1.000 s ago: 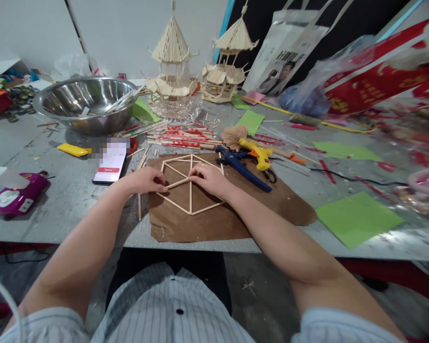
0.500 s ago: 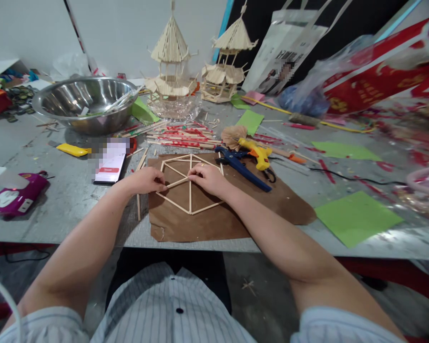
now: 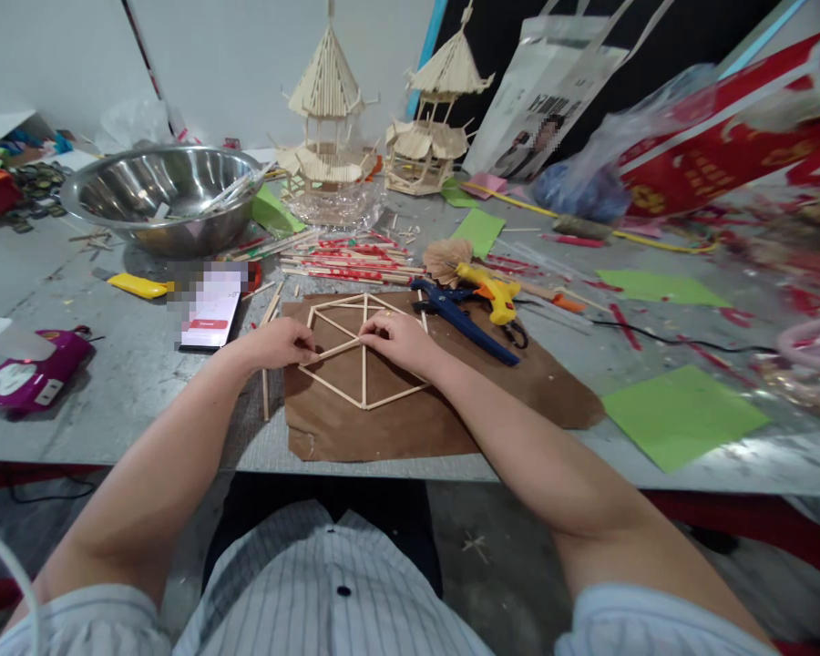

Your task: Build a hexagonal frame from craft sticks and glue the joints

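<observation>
A six-sided frame of thin wooden sticks (image 3: 364, 374), with spokes meeting at its centre, lies flat on a piece of brown cardboard (image 3: 383, 442). One wooden stick (image 3: 340, 348) runs from the frame's left corner to the centre. My left hand (image 3: 285, 343) pinches this stick at its outer end. At the centre, my right hand (image 3: 397, 341) pinches the stick's inner end with thumb and forefinger, and its palm covers the right part of the frame. Several loose sticks (image 3: 266, 396) lie beside the cardboard on the left.
Blue cutters (image 3: 468, 323) and a yellow glue gun (image 3: 496, 293) lie right of the frame. A phone (image 3: 211, 310), a yellow utility knife (image 3: 138, 286) and a steel bowl (image 3: 168, 196) are at left. Two stick pagodas (image 3: 326, 100) stand behind red-wrapped sticks (image 3: 355, 260).
</observation>
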`<action>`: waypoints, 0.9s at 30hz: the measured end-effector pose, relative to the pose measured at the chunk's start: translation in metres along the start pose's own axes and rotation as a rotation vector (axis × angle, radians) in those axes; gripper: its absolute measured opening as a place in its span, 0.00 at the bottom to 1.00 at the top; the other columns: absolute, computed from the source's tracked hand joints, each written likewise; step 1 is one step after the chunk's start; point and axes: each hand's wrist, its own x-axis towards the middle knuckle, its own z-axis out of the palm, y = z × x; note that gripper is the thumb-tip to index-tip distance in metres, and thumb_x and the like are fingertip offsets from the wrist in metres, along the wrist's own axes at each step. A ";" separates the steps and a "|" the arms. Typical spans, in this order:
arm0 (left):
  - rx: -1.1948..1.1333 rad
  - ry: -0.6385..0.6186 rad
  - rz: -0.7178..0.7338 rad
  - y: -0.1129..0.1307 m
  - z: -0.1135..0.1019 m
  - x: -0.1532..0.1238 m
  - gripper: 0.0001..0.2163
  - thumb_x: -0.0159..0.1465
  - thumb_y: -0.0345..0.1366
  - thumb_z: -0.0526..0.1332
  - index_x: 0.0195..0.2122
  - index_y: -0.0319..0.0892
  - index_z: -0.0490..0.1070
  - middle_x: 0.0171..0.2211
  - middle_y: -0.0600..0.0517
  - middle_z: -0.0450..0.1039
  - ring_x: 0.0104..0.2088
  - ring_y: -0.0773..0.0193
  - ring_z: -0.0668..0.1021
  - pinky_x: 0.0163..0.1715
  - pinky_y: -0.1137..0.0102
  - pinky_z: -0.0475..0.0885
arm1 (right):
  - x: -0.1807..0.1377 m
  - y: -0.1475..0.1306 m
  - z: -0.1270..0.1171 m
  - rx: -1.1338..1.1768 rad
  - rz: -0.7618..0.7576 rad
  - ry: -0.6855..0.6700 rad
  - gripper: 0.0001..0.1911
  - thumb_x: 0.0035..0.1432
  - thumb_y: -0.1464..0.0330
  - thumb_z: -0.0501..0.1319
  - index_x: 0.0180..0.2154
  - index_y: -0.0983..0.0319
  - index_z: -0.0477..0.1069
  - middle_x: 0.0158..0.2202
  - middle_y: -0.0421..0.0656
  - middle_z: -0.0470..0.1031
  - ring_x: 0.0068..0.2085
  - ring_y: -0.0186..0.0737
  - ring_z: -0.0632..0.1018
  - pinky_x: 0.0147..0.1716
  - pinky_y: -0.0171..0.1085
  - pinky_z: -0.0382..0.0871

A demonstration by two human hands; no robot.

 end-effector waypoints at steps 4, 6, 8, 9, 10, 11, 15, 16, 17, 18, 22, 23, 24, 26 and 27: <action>0.000 -0.003 0.002 0.000 -0.001 0.000 0.14 0.52 0.43 0.54 0.30 0.39 0.72 0.26 0.52 0.71 0.27 0.69 0.69 0.27 0.75 0.59 | 0.000 -0.001 0.000 0.002 0.005 0.000 0.04 0.49 0.70 0.58 0.27 0.63 0.71 0.26 0.41 0.70 0.28 0.32 0.68 0.29 0.32 0.58; -0.001 -0.005 -0.003 0.001 -0.001 0.000 0.14 0.52 0.43 0.55 0.30 0.39 0.72 0.26 0.52 0.71 0.27 0.68 0.69 0.27 0.75 0.59 | 0.000 0.000 0.000 -0.002 -0.001 0.004 0.04 0.49 0.69 0.58 0.26 0.63 0.71 0.26 0.41 0.70 0.28 0.32 0.68 0.29 0.32 0.58; 0.000 -0.007 -0.007 0.001 -0.001 0.000 0.13 0.52 0.43 0.55 0.30 0.39 0.72 0.26 0.52 0.71 0.27 0.69 0.69 0.27 0.75 0.59 | 0.000 0.000 0.001 -0.006 -0.005 0.006 0.05 0.49 0.69 0.58 0.27 0.63 0.71 0.27 0.41 0.71 0.29 0.33 0.68 0.30 0.32 0.58; 0.002 -0.007 -0.008 0.001 -0.001 0.000 0.13 0.52 0.43 0.55 0.30 0.39 0.72 0.25 0.53 0.71 0.27 0.69 0.69 0.26 0.75 0.58 | 0.000 0.001 0.001 -0.006 -0.007 0.006 0.05 0.50 0.69 0.58 0.27 0.62 0.72 0.27 0.41 0.71 0.29 0.33 0.69 0.30 0.33 0.58; 0.003 -0.006 -0.008 0.001 -0.001 0.000 0.13 0.52 0.43 0.55 0.30 0.39 0.72 0.25 0.53 0.71 0.26 0.69 0.69 0.26 0.75 0.58 | 0.000 0.001 0.001 -0.005 -0.010 0.006 0.05 0.50 0.69 0.58 0.27 0.62 0.72 0.27 0.41 0.71 0.29 0.33 0.69 0.30 0.33 0.58; 0.003 -0.005 -0.006 0.001 -0.001 0.000 0.13 0.52 0.42 0.55 0.30 0.39 0.72 0.25 0.53 0.71 0.26 0.69 0.69 0.26 0.75 0.58 | 0.000 0.001 0.002 -0.004 -0.013 0.007 0.05 0.50 0.69 0.58 0.27 0.63 0.72 0.27 0.41 0.72 0.29 0.33 0.69 0.31 0.33 0.59; -0.003 0.005 0.012 -0.001 0.000 0.000 0.13 0.52 0.42 0.54 0.29 0.39 0.71 0.25 0.53 0.71 0.26 0.69 0.68 0.26 0.76 0.58 | 0.000 0.001 0.002 0.004 -0.016 0.009 0.06 0.50 0.69 0.58 0.27 0.63 0.73 0.27 0.41 0.72 0.30 0.33 0.70 0.31 0.33 0.59; -0.001 0.005 0.017 -0.001 0.000 0.000 0.13 0.52 0.43 0.54 0.29 0.39 0.71 0.25 0.53 0.71 0.26 0.69 0.68 0.26 0.76 0.58 | 0.000 0.001 0.002 0.004 -0.014 0.009 0.05 0.50 0.69 0.58 0.27 0.63 0.73 0.27 0.41 0.72 0.30 0.33 0.70 0.31 0.33 0.59; 0.001 0.005 0.019 -0.001 0.000 0.000 0.13 0.52 0.43 0.54 0.29 0.39 0.71 0.25 0.53 0.71 0.26 0.69 0.68 0.26 0.76 0.58 | 0.000 0.001 0.002 0.003 -0.013 0.009 0.05 0.50 0.69 0.58 0.27 0.62 0.73 0.27 0.41 0.72 0.30 0.33 0.70 0.31 0.33 0.59; 0.004 0.004 0.018 -0.001 0.000 0.000 0.13 0.52 0.43 0.54 0.29 0.40 0.71 0.25 0.53 0.71 0.26 0.69 0.68 0.26 0.76 0.58 | 0.000 0.001 0.002 0.002 -0.011 0.008 0.05 0.50 0.69 0.58 0.27 0.62 0.73 0.27 0.41 0.72 0.30 0.33 0.70 0.31 0.33 0.59; 0.014 0.025 0.014 0.003 0.000 -0.001 0.13 0.52 0.43 0.54 0.32 0.41 0.72 0.27 0.53 0.72 0.26 0.69 0.69 0.26 0.76 0.59 | 0.000 0.001 0.002 -0.003 -0.003 0.008 0.05 0.49 0.69 0.58 0.27 0.62 0.73 0.27 0.41 0.72 0.29 0.33 0.70 0.30 0.33 0.59; 0.019 0.041 0.013 0.005 0.000 -0.001 0.14 0.52 0.44 0.55 0.32 0.41 0.72 0.27 0.53 0.72 0.26 0.69 0.69 0.26 0.76 0.59 | 0.000 0.001 0.002 -0.003 -0.002 0.009 0.05 0.49 0.69 0.58 0.27 0.62 0.73 0.27 0.41 0.72 0.29 0.33 0.70 0.30 0.33 0.59; 0.026 0.060 0.009 0.006 0.001 -0.001 0.14 0.51 0.44 0.55 0.32 0.42 0.73 0.28 0.53 0.73 0.27 0.69 0.69 0.26 0.76 0.59 | 0.000 0.000 0.002 -0.002 0.000 0.009 0.05 0.49 0.69 0.58 0.27 0.62 0.73 0.27 0.41 0.72 0.29 0.33 0.70 0.30 0.33 0.59; 0.053 0.104 -0.017 0.009 0.004 -0.001 0.14 0.51 0.45 0.55 0.32 0.44 0.74 0.29 0.53 0.73 0.27 0.68 0.70 0.25 0.75 0.58 | 0.000 0.000 0.002 -0.001 0.005 0.008 0.05 0.49 0.69 0.59 0.27 0.62 0.73 0.27 0.41 0.72 0.30 0.33 0.70 0.30 0.33 0.60; 0.072 0.126 -0.036 0.010 0.006 -0.001 0.14 0.51 0.45 0.55 0.32 0.45 0.74 0.29 0.54 0.73 0.27 0.68 0.70 0.25 0.75 0.58 | 0.000 0.000 0.002 -0.002 0.008 0.008 0.05 0.49 0.69 0.59 0.27 0.62 0.73 0.27 0.41 0.72 0.30 0.33 0.70 0.30 0.33 0.60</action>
